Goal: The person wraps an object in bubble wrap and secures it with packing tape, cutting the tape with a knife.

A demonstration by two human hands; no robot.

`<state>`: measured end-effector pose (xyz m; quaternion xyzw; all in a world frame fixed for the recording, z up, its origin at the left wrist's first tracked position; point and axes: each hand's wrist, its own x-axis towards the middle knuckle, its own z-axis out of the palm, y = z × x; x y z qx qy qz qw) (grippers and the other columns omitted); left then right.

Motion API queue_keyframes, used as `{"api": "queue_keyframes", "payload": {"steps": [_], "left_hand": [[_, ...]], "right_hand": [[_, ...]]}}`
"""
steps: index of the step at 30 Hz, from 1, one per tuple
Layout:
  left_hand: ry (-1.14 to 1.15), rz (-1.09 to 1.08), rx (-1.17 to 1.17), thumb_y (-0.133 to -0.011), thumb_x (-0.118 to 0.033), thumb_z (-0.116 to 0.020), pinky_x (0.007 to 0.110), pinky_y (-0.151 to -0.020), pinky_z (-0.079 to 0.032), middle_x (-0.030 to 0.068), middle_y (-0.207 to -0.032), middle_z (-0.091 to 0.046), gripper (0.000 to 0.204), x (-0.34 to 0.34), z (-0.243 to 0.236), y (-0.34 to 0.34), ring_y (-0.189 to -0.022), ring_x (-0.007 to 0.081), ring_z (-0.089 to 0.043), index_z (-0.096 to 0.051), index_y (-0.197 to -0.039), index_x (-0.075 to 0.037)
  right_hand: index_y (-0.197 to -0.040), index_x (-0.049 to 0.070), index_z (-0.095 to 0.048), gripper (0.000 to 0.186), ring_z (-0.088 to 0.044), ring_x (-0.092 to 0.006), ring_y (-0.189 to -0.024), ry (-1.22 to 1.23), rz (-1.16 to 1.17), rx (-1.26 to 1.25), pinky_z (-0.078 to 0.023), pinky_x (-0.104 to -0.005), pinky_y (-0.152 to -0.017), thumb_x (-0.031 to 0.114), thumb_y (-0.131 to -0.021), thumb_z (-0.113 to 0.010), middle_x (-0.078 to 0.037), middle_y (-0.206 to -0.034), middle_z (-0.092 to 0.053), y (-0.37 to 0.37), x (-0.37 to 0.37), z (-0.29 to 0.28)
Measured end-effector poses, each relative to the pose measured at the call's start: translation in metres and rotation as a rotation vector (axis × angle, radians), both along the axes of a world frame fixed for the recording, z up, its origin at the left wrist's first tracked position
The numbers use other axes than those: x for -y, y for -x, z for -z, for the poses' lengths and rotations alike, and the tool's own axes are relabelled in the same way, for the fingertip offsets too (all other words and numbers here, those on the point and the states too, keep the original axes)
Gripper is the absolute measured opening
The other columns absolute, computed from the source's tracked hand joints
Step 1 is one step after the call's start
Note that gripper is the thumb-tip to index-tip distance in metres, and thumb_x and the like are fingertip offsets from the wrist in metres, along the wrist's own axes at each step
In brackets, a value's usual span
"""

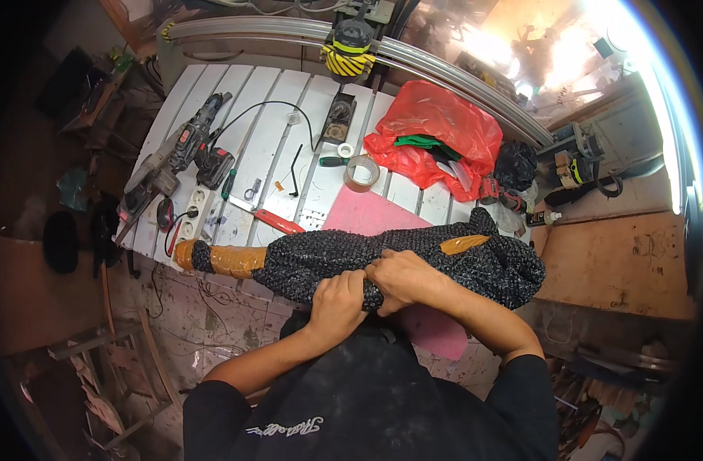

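A long bundle [313, 257] lies crosswise in front of me, wrapped in black-and-grey woven fabric. Brown tape [240, 262] binds its narrow left end, and a short tape piece [464, 244] sticks to the wide right part. My left hand [338, 300] is closed on the fabric at the bundle's near edge. Right beside it, my right hand [401, 280] grips the same edge, fingers curled over the fabric. Whatever may be pinched between the fingers is hidden. Under the bundle is a pink sheet [367, 209], which hangs over the table's near side.
On the white slatted table [248, 84] are a cordless drill [190, 142], a red-handled tool [278, 221], a tape roll [362, 173] and a red plastic bag [443, 123]. A metal rail [251, 28] carrying a machine [350, 54] spans the far side. Wooden frames [109, 376] stand lower left.
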<state>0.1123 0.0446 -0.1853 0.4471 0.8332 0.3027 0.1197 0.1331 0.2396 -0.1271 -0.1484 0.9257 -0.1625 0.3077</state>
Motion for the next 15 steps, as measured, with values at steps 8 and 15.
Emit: {"api": "queue_keyframes", "payload": {"steps": [8, 15], "left_hand": [[-0.132, 0.006, 0.106, -0.068, -0.016, -0.084, 0.048, -0.067, -0.057, 0.0193, -0.081, -0.067, 0.039, -0.014, -0.006, 0.027, -0.076, 0.0387, -0.071, -0.057, -0.091, -0.001], [0.031, 0.013, 0.200, -0.070, -0.020, -0.082, 0.051, -0.073, -0.058, 0.0229, -0.087, -0.071, 0.037, -0.023, -0.020, 0.040, -0.081, 0.0423, -0.072, -0.061, -0.093, 0.001]], "right_hand": [[-0.113, -0.001, -0.070, 0.053, -0.071, -0.0274, -0.099, 0.369, 0.407, 0.455, -0.056, -0.0395, -0.089, 0.041, -0.081, -0.077, -0.017, -0.108, -0.074, 0.107, -0.068, 0.038], [-0.112, -0.002, -0.073, 0.051, -0.070, -0.0303, -0.113, -0.217, 0.687, -0.112, -0.057, -0.0447, -0.093, 0.041, -0.086, -0.074, -0.023, -0.116, -0.072, 0.175, -0.059, 0.158]]}}
